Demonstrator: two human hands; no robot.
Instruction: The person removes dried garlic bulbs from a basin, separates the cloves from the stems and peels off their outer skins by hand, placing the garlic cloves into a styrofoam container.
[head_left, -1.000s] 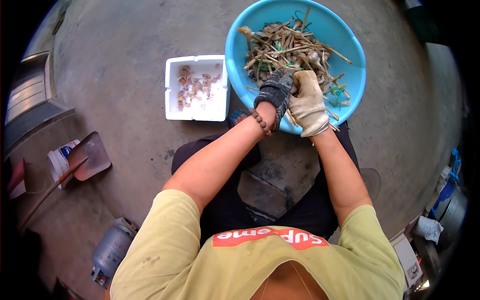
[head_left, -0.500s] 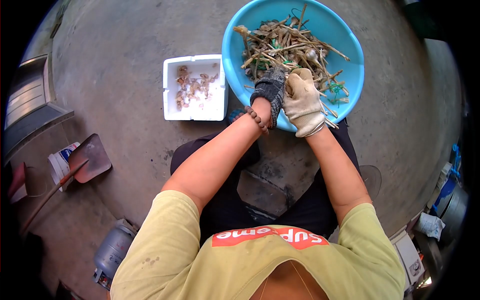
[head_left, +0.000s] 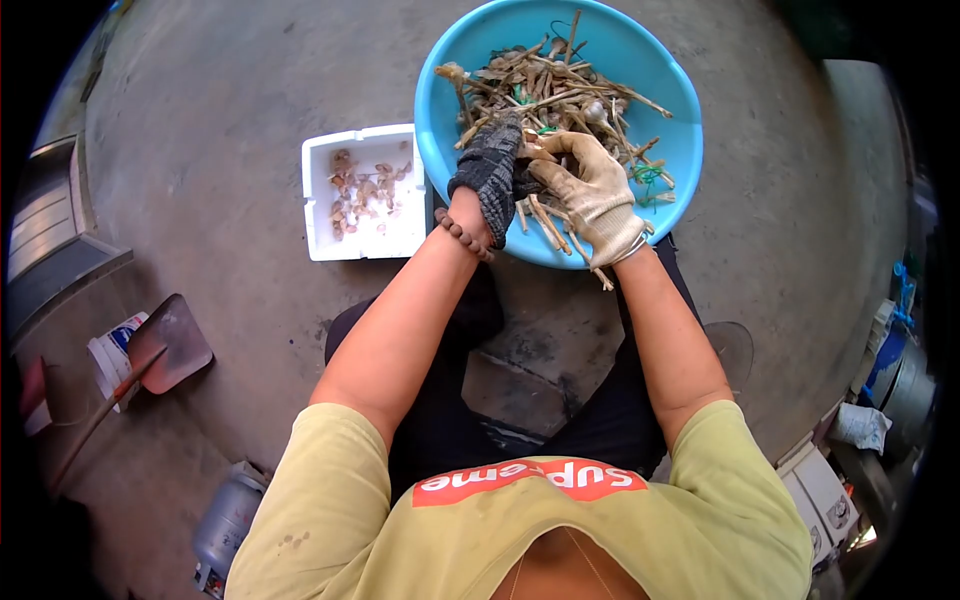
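My left hand (head_left: 488,170), in a dark grey knit glove, is closed around garlic over the near side of a blue basin (head_left: 682,150); its fingertips are partly hidden. Beside it, my right hand (head_left: 592,192) wears a soiled cream glove, with thumb and forefinger curled together at a garlic bulb (head_left: 531,143) between the hands. Only a small brownish-pink part of that bulb shows. Several dry stalks (head_left: 545,222) stick out below the hands towards the basin's near rim. A tangled heap of dried garlic (head_left: 560,85) with stalks and bits of green string fills the basin's middle.
Left of the basin stands a white foam box (head_left: 312,215) with loose garlic cloves (head_left: 365,190) in it. A shovel (head_left: 170,343) leans by a white bucket (head_left: 105,365) at far left. A grey gas cylinder (head_left: 228,525) stands lower left. Pots and boxes line the right edge.
The basin and box appear shifted left as the view turned. My right hand has opened out from a tight fist into a curled pinch. Several stalks now show below the hands.
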